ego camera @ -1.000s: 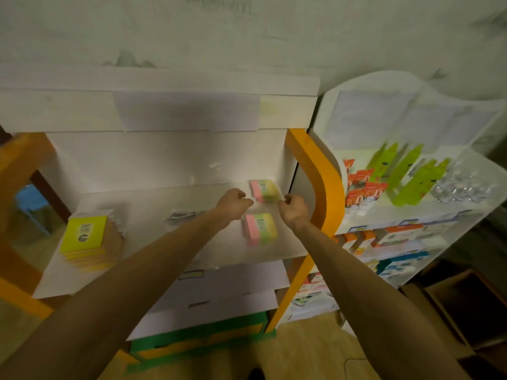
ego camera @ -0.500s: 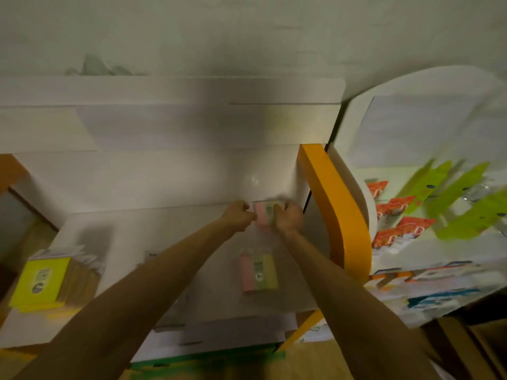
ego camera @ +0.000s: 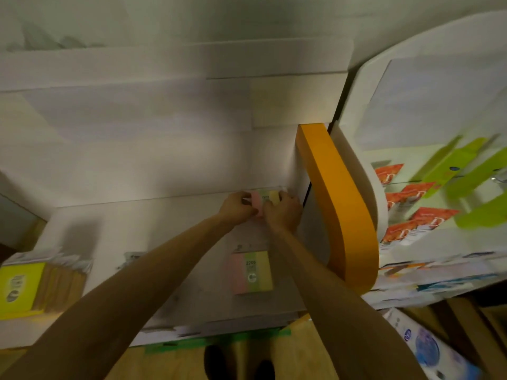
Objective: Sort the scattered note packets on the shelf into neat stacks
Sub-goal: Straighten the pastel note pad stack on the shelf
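A pink, green and yellow note packet sits at the back right corner of the white shelf. My left hand grips its left side and my right hand grips its right side, both with curled fingers. A second packet of the same colours lies flat nearer the front edge, between my forearms. At the shelf's left end stands a stack of yellow note packets. A small clear-wrapped packet lies left of centre, blurred.
An orange curved side panel bounds the shelf on the right. Beyond it a white rack holds orange-red packs and green packages. A blue-and-white pack lies low at the right. Wooden floor lies below.
Both hands closed in on the back packet and now hold it from both sides. The camera moved closer and tilted, so the shelf fills more of the view.
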